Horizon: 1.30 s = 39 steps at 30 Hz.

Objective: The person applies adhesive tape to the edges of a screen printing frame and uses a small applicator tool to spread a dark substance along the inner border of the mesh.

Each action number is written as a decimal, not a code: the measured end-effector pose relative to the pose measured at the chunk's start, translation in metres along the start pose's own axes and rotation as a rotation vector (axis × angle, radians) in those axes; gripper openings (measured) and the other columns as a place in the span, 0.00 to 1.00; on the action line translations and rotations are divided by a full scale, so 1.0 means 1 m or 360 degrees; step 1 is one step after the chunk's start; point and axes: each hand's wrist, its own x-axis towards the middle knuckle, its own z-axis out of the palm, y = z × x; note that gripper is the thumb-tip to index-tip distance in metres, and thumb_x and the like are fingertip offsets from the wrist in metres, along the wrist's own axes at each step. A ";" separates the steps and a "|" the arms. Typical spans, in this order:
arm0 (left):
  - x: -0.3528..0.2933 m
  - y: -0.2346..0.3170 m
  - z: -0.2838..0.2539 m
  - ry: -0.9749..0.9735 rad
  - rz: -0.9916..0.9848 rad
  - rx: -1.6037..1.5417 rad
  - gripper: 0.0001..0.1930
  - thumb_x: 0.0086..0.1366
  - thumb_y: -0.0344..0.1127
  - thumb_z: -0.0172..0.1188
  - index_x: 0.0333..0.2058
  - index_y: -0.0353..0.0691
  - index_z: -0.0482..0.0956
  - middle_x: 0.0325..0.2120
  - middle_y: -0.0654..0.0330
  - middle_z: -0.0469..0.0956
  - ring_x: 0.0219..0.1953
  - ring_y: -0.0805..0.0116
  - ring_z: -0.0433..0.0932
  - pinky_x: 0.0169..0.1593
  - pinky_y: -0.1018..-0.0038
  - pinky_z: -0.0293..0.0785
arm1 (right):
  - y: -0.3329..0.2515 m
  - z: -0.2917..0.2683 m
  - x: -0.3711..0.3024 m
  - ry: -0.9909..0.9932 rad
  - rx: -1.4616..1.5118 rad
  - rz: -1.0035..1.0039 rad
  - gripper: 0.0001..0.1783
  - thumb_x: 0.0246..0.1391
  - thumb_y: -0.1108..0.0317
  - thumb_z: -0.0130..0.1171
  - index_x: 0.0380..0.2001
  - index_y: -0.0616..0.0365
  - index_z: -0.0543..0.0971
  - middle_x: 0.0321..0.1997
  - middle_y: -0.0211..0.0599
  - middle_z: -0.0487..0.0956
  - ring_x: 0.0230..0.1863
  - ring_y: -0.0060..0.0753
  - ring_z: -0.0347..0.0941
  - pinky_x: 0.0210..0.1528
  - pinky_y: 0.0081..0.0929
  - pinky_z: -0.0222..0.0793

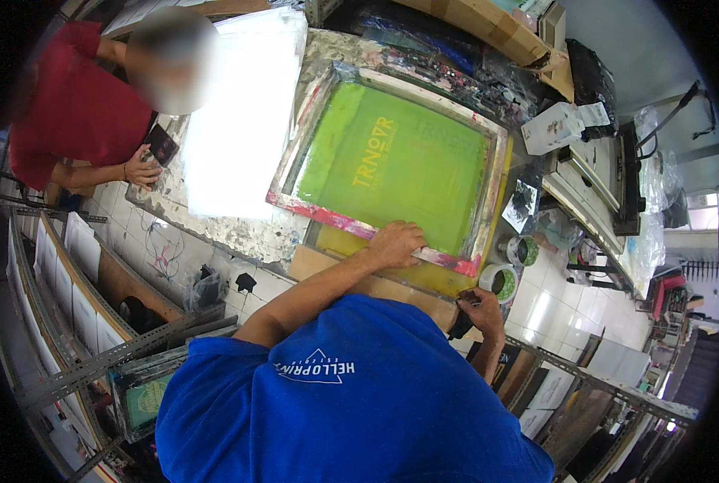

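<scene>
A screen printing frame [343,217] with a green mesh lies tilted across the worktable in front of me. Its wooden rails are stained with pink and white ink, and yellow lettering shows on the mesh. My left hand [400,243] is closed over the near rail, its fingertips partly hidden. At the table's near right corner my right hand [482,311] is curled around something dark that I cannot make out. Just beyond that hand stands a white tub [498,282] with green contents, and another tub [523,250] stands behind it.
White sheets [243,113] are stacked left of the frame. A co-worker in a red shirt [78,105] stands at the far left, holding a dark phone-like object [161,146]. A cardboard box [488,36] lies at the back. Shelving [94,366] borders me on the lower left.
</scene>
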 end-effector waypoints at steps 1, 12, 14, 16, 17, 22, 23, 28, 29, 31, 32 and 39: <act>0.000 0.000 0.000 -0.0017 -0.0005 -0.0004 0.18 0.46 0.44 0.74 0.34 0.43 0.82 0.34 0.60 0.79 0.45 0.58 0.78 0.50 0.63 0.74 | -0.001 0.000 0.000 -0.0008 0.0003 0.0008 0.16 0.46 0.70 0.68 0.39 0.67 0.83 0.34 0.45 0.85 0.35 0.33 0.82 0.43 0.30 0.75; 0.001 -0.004 0.004 0.0022 0.0004 -0.0041 0.17 0.46 0.45 0.73 0.33 0.43 0.83 0.33 0.59 0.79 0.45 0.58 0.78 0.48 0.62 0.74 | -0.004 -0.001 -0.003 -0.0119 0.0043 0.0067 0.13 0.47 0.71 0.68 0.38 0.66 0.84 0.34 0.38 0.85 0.36 0.26 0.80 0.43 0.27 0.74; 0.001 -0.004 0.003 -0.0007 -0.0017 -0.0058 0.18 0.46 0.45 0.73 0.34 0.43 0.83 0.33 0.59 0.79 0.44 0.58 0.78 0.48 0.62 0.75 | -0.003 0.000 -0.002 -0.0138 0.0059 0.0057 0.13 0.48 0.71 0.68 0.38 0.66 0.84 0.34 0.37 0.85 0.36 0.26 0.80 0.44 0.27 0.74; 0.002 -0.002 -0.002 -0.0057 -0.0031 -0.0058 0.21 0.46 0.45 0.73 0.37 0.43 0.83 0.34 0.59 0.79 0.44 0.57 0.78 0.48 0.62 0.75 | -0.002 0.001 -0.001 -0.0150 0.0083 0.0087 0.13 0.48 0.71 0.67 0.38 0.66 0.84 0.34 0.37 0.85 0.36 0.26 0.80 0.44 0.27 0.74; 0.002 -0.003 -0.002 -0.0045 -0.0027 -0.0061 0.21 0.45 0.45 0.74 0.37 0.42 0.83 0.34 0.59 0.79 0.44 0.57 0.78 0.48 0.62 0.75 | -0.001 0.001 0.000 -0.0146 0.0079 0.0068 0.13 0.48 0.71 0.68 0.38 0.66 0.84 0.34 0.37 0.85 0.36 0.26 0.80 0.44 0.27 0.74; 0.002 -0.005 0.003 0.0037 0.0004 -0.0086 0.21 0.44 0.44 0.74 0.36 0.43 0.83 0.32 0.60 0.79 0.42 0.58 0.78 0.47 0.62 0.76 | -0.004 -0.004 0.002 -0.0140 -0.0005 0.0023 0.14 0.48 0.71 0.68 0.39 0.66 0.83 0.36 0.37 0.86 0.38 0.28 0.80 0.45 0.27 0.74; 0.002 -0.005 0.003 0.0027 0.0005 -0.0083 0.20 0.44 0.44 0.74 0.36 0.43 0.83 0.32 0.60 0.79 0.42 0.58 0.78 0.46 0.62 0.76 | -0.005 -0.005 0.003 -0.0129 -0.0012 0.0035 0.15 0.48 0.71 0.68 0.39 0.66 0.83 0.35 0.39 0.86 0.37 0.29 0.80 0.44 0.28 0.74; 0.003 -0.006 0.004 -0.0004 0.0017 -0.0069 0.21 0.43 0.44 0.74 0.37 0.44 0.84 0.31 0.60 0.79 0.41 0.57 0.78 0.45 0.61 0.76 | -0.006 -0.006 0.002 -0.0126 0.0038 0.0063 0.16 0.46 0.68 0.69 0.38 0.66 0.83 0.34 0.43 0.85 0.36 0.33 0.81 0.43 0.30 0.74; 0.003 -0.006 0.005 -0.0009 0.0006 -0.0070 0.21 0.43 0.44 0.74 0.37 0.44 0.83 0.31 0.60 0.79 0.42 0.57 0.78 0.46 0.61 0.76 | -0.007 -0.007 0.002 -0.0159 0.0034 0.0064 0.15 0.47 0.69 0.68 0.38 0.66 0.83 0.34 0.41 0.85 0.36 0.31 0.81 0.43 0.29 0.74; 0.002 -0.006 0.007 -0.0020 -0.0017 -0.0073 0.21 0.44 0.44 0.73 0.37 0.44 0.83 0.32 0.59 0.79 0.42 0.57 0.78 0.46 0.61 0.76 | -0.009 -0.008 0.002 -0.0225 0.0027 0.0065 0.14 0.48 0.71 0.67 0.39 0.66 0.84 0.35 0.38 0.86 0.38 0.27 0.80 0.45 0.28 0.74; 0.002 -0.006 0.007 -0.0015 -0.0013 -0.0076 0.20 0.44 0.44 0.73 0.37 0.43 0.83 0.32 0.59 0.79 0.42 0.57 0.78 0.46 0.61 0.76 | -0.009 -0.007 0.001 -0.0217 0.0028 0.0063 0.14 0.48 0.70 0.68 0.38 0.66 0.84 0.34 0.39 0.86 0.37 0.29 0.81 0.44 0.29 0.74; 0.005 -0.005 0.008 0.0070 0.0022 -0.0111 0.17 0.45 0.44 0.72 0.33 0.43 0.83 0.31 0.60 0.79 0.43 0.58 0.79 0.46 0.62 0.76 | -0.003 -0.005 -0.003 -0.0224 0.0028 0.0063 0.15 0.48 0.66 0.70 0.35 0.66 0.84 0.32 0.42 0.85 0.34 0.33 0.81 0.40 0.31 0.74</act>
